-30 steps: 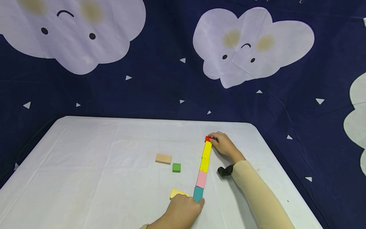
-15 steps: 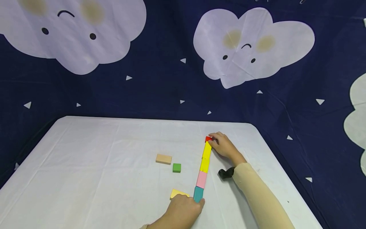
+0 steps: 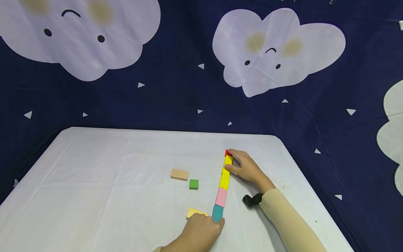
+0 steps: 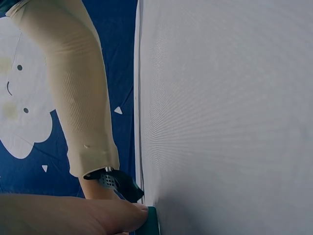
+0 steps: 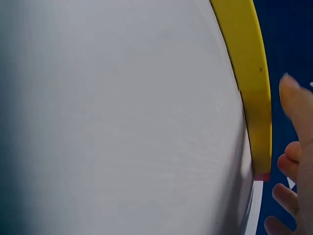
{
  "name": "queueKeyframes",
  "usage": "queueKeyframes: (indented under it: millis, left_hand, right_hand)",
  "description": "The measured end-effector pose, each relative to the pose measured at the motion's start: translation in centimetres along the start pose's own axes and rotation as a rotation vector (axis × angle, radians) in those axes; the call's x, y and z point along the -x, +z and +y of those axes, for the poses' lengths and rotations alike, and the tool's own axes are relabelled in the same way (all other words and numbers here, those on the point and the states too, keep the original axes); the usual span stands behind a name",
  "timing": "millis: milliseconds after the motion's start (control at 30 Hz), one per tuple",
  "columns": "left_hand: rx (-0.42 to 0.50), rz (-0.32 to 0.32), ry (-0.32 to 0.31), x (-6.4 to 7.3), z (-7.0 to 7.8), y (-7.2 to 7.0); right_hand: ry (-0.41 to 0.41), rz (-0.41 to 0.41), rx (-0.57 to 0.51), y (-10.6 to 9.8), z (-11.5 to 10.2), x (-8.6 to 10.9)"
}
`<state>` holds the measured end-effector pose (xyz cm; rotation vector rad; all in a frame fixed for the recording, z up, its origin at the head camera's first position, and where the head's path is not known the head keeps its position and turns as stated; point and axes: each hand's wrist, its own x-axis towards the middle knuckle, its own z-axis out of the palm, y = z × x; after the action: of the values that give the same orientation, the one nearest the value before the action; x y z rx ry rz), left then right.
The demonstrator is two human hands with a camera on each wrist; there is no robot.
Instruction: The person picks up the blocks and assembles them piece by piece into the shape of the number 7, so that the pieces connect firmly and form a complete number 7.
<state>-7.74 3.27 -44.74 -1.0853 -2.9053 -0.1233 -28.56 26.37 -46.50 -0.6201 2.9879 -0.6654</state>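
Observation:
A straight row of toy blocks runs away from the person in the head view. From the near end it has a teal block, a pink block, two yellow blocks and a red block. My left hand pinches the teal block's near end; its thumb lies against the block in the left wrist view. At the far end, my right hand has its fingertips by the red block, its thumb overlapping the far yellow one. The right wrist view shows those fingers spread beside the yellow blocks.
Left of the row lie a natural wood block and a green block. A pale yellow block is partly covered by the left hand. A black wrist camera sticks out from the right sleeve over the white table.
My right hand has loosened at the red block; its thumb has come down toward me over the far yellow block, and the wrist has shifted slightly nearer. The left hand stays put.

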Motion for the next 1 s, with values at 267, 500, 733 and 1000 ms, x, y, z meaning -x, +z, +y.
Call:
queueKeyframes:
  millis: [267, 500, 733, 1000]
  left_hand:
    - [-0.021, 0.032, 0.014, 0.0, -0.1, 0.2]
    - [-0.028, 0.043, 0.010, 0.2, -0.1, 0.2]
    - [-0.054, 0.142, 0.010, 0.7, -1.0, 0.2]
    - [0.119, 0.155, -0.040, 2.0, -4.7, -0.7]
  right_hand:
    - [-0.020, -0.070, 0.039, 0.2, -0.8, 0.9]
    - [-0.004, -0.086, 0.039, 0.3, -1.0, 1.2]
    - [0.009, -0.096, 0.035, 0.3, -1.2, 1.3]
    - [0.026, -0.106, 0.029, 0.3, -1.2, 1.3]
